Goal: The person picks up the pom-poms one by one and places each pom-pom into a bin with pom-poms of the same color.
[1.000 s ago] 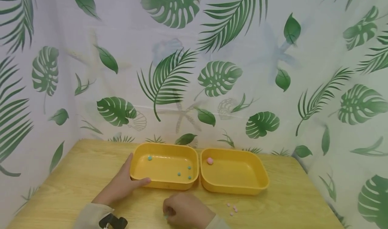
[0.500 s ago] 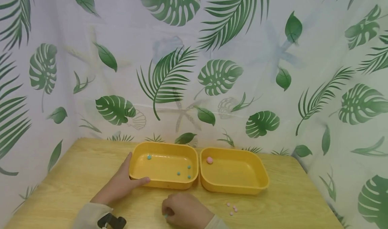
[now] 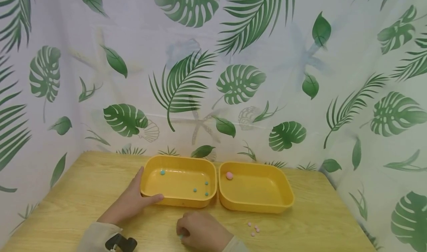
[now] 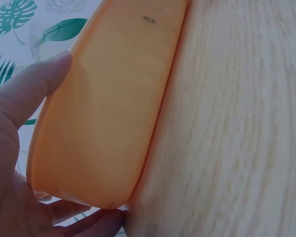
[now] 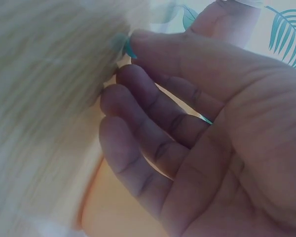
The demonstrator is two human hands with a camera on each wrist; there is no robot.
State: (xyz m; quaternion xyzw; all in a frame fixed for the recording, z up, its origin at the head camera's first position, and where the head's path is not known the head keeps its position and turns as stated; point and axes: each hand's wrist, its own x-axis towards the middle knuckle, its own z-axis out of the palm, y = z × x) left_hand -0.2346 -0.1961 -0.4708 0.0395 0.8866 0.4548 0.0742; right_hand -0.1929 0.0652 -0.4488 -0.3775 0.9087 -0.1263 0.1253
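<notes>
My left hand [image 3: 133,200] holds the left yellow tray [image 3: 181,201] by its near left corner. Its thumb lies on the front rim, and the other fingers wrap around the left end, as the left wrist view shows. Several small teal balls [image 3: 162,172] lie inside this tray. In front of it, low over the table, my right hand [image 3: 201,229] pinches a small teal piece [image 5: 129,48] between thumb and index finger. The fingers hide most of that piece. The right hand's other fingers are loosely bent, with their tips close to the tabletop.
A second yellow tray [image 3: 257,206] stands just right of the first, with one pink ball [image 3: 229,175] inside. Several tiny pink bits [image 3: 256,228] lie on the wooden table [image 3: 320,222] before it. A leaf-patterned cloth [image 3: 233,141] hangs behind the table.
</notes>
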